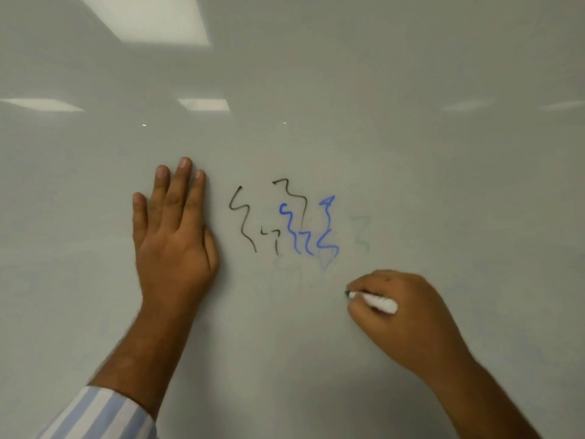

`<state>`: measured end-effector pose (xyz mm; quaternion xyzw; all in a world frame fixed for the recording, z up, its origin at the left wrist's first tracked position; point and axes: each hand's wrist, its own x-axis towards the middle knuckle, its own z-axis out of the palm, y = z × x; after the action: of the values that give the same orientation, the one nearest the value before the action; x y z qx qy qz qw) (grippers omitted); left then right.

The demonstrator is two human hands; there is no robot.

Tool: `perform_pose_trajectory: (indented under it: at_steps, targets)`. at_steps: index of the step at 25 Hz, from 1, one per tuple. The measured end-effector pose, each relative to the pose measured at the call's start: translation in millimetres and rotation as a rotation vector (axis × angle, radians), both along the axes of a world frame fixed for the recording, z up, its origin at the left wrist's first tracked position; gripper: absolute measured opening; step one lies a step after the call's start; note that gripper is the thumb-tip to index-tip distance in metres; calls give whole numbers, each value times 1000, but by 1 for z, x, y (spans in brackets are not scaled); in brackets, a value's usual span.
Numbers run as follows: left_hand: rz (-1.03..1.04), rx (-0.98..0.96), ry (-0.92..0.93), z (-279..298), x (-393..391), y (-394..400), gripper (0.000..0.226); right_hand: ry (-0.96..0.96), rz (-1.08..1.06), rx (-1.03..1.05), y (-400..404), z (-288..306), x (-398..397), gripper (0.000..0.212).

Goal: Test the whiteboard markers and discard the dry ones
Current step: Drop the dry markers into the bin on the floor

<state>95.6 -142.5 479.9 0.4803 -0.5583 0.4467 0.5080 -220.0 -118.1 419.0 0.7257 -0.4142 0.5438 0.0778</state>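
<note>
A whiteboard fills the view. My right hand grips a white marker whose green tip rests against the board, below and right of the scribbles. Black squiggles and blue squiggles sit in the middle of the board. A very faint greenish squiggle lies to their right. My left hand lies flat on the board, fingers spread, left of the black marks, holding nothing.
Ceiling lights reflect in the glossy board at the top left and along the middle. A blue-and-white striped sleeve covers my left forearm at the bottom left.
</note>
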Motion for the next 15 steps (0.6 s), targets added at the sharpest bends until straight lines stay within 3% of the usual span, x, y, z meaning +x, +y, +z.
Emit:
perform_pose_trajectory:
  at_steps: [3, 7, 10, 15]
  targets:
    - [39, -4, -21, -2, 1, -2, 71, 12, 183, -116, 14, 4, 39, 25]
    - [59, 1, -35, -6, 2, -2, 63, 131, 131, -285, 0, -1, 94, 31]
    - [69, 4, -33, -8, 5, -2, 63, 4, 129, -227, -3, -10, 102, 27]
    - [70, -1, -45, -12, 7, -3, 63, 12, 83, -194, 8, -38, 90, 11]
